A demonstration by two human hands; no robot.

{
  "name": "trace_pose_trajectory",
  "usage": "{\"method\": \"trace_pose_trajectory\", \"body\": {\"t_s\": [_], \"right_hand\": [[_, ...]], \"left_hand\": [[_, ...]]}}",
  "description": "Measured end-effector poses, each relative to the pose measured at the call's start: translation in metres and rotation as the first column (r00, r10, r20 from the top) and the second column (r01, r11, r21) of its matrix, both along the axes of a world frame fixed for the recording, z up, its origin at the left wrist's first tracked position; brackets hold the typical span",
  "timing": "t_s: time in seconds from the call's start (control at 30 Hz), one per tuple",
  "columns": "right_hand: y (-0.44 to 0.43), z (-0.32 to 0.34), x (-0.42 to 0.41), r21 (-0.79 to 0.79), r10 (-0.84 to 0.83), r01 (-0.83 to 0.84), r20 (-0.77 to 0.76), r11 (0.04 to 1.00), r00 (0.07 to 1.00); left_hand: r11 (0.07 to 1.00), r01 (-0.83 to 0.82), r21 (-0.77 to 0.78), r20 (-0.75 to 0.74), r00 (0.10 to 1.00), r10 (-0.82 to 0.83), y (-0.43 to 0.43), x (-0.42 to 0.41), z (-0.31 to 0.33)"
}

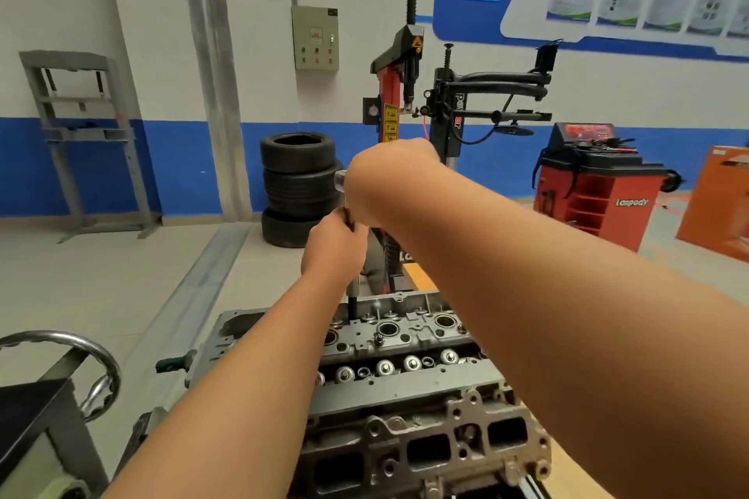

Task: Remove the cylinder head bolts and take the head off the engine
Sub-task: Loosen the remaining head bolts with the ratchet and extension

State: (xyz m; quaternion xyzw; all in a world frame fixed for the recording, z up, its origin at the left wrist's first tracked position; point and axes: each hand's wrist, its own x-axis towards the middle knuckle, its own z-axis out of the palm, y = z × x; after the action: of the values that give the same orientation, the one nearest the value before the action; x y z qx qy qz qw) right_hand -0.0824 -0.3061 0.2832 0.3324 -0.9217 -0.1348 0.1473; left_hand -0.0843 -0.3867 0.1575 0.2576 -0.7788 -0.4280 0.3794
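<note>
The grey cylinder head (409, 385) sits on the engine at the bottom centre, its valve springs and spark plug wells exposed. A long socket extension (352, 298) stands upright in a bolt hole at the head's far left side. My left hand (334, 243) grips the upper part of the extension shaft. Above it, my right hand (389, 178) is curled round the wrench handle (339, 179) at the top, whose silver end sticks out to the left. The socket's tip is hidden inside the head.
A chrome hand wheel (81, 361) of the engine stand is at the lower left. Behind stand a stack of tyres (300, 186), a red tyre changer (405, 101), a red wheel balancer (591, 190) and a grey press frame (85, 134).
</note>
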Motion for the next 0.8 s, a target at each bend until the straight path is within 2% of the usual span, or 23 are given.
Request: {"method": "trace_pose_trajectory", "body": {"t_s": [0.07,0.13,0.17,0.23,0.3,0.4,0.53,0.67,0.8], "right_hand": [[0.015,0.001,0.000,-0.020,-0.036,0.036,-0.029,0.999,0.999],[0.024,-0.006,0.001,-0.047,-0.041,0.039,-0.046,0.998,0.998],[0.027,-0.009,0.000,-0.051,-0.029,0.025,-0.068,0.998,0.997],[0.037,-0.009,-0.004,-0.059,0.043,-0.053,-0.150,0.997,0.988],[0.043,-0.005,-0.007,-0.029,0.125,-0.135,-0.230,0.990,0.965],[0.039,-0.003,-0.014,0.016,0.208,-0.215,-0.325,0.977,0.923],[0.065,-0.022,-0.061,-0.098,0.256,-0.316,-0.389,0.944,0.885],[0.058,-0.049,-0.117,-0.280,0.231,-0.337,-0.352,0.899,0.907],[0.003,-0.048,-0.130,-0.396,0.228,-0.262,-0.132,0.880,0.965]], "left_hand": [[0.986,-0.075,-0.150,0.159,0.982,0.099,0.000,0.001,0.007],[0.984,-0.005,-0.177,0.247,0.968,0.050,-0.002,0.000,0.010],[0.991,0.036,-0.127,0.249,0.969,-0.004,-0.004,0.000,0.012],[0.989,0.128,0.079,0.177,0.974,-0.140,-0.008,0.005,0.015],[0.965,0.193,0.178,0.171,0.960,-0.223,-0.009,0.009,0.016],[0.974,0.169,0.151,0.192,0.962,-0.196,-0.008,0.009,0.015],[0.985,0.135,0.106,0.157,0.976,-0.151,0.002,0.011,0.008],[0.994,0.103,0.046,0.127,0.986,-0.108,0.007,0.001,-0.002],[0.998,0.056,0.013,0.116,0.992,-0.057,-0.005,-0.009,-0.003]]}}
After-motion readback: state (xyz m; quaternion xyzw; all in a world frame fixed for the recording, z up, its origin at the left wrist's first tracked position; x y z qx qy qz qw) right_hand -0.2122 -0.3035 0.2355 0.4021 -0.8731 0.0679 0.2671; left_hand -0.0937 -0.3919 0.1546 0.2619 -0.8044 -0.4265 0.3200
